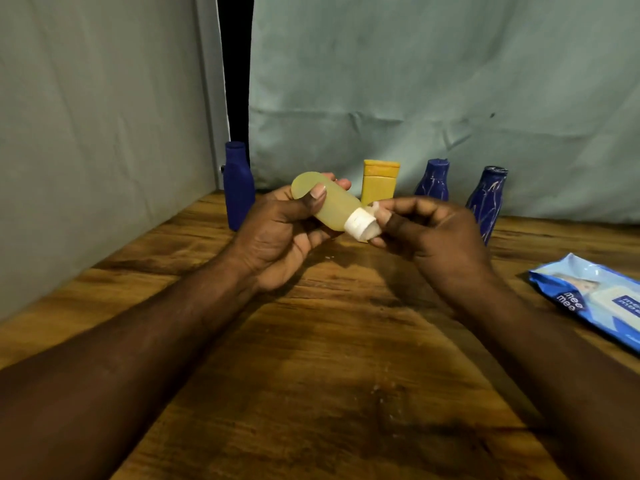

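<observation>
A small translucent yellow bottle (332, 202) lies tilted in my left hand (280, 237), base up-left, with my thumb curled over its body. Its white flip cap (360, 225) points down-right. My right hand (433, 233) pinches that cap with thumb and fingertips; the cap's lid looks flipped partly up. Both hands hover above the wooden table (329, 341), a little in front of the row of bottles.
Along the back stand a plain blue bottle (238, 185), a yellow tube on its cap (379, 183) and two scratched blue bottles (434, 180) (486, 202). A blue wet-wipes pack (588, 299) lies at the right edge. Grey-green cloth hangs behind and to the left.
</observation>
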